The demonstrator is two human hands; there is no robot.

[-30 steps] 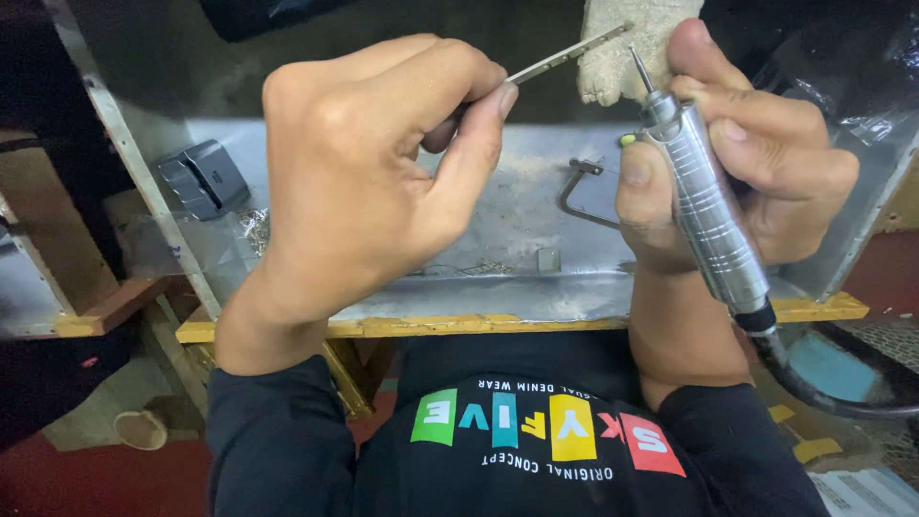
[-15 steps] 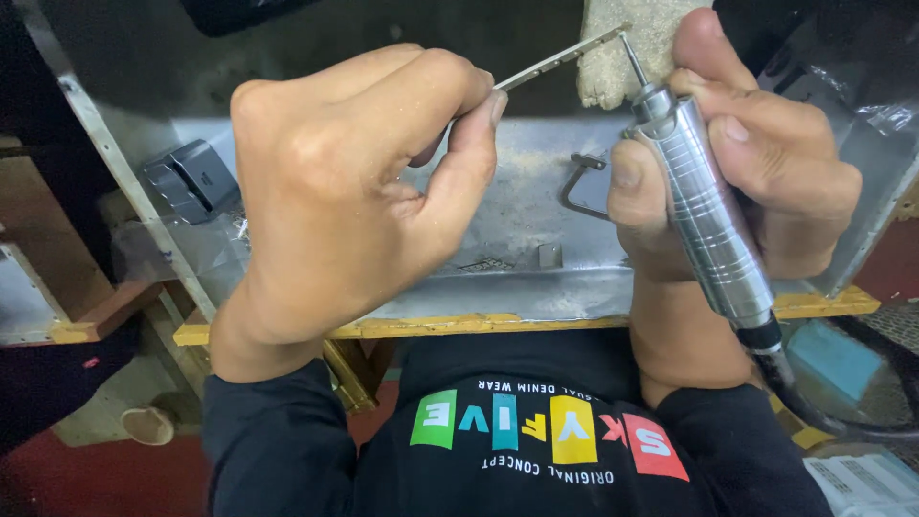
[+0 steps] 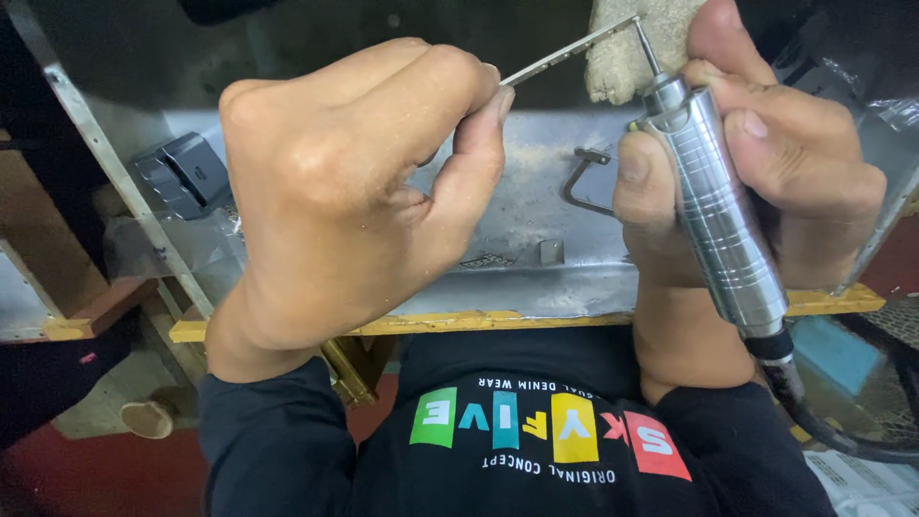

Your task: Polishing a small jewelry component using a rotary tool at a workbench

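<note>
Over the metal tabletop (image 3: 536, 230), w/ both hands raised above it, the left hand (image 3: 354, 191) was curled shut, thumb & forefinger pinched on a thin metal rod (image 3: 565, 57); the rod stuck out up & to the right from the fingertips. Right hand (image 3: 756, 163) was clamped round a silver rotary handpiece (image 3: 713, 206), its narrow bit (image 3: 649, 46) meeting the rod's far end, in front of a pale cloth-like lump (image 3: 622, 57). Handpiece ran down past the wrist to a dark cable (image 3: 823, 431). Rod looked stiff but very slim & light, prob. easy to twist or slip under the bit, so a tight pinch near the worked end seemed the best hold. Handpiece looked smooth, fairly weighty; a full-fist grip on the barrel suited it. On the tabletop lay a bent dark hook (image 3: 584, 177) & a small square bit of metal (image 3: 549, 251), apart from both hands; a small grey box (image 3: 182, 172) sat off to the left.
</note>
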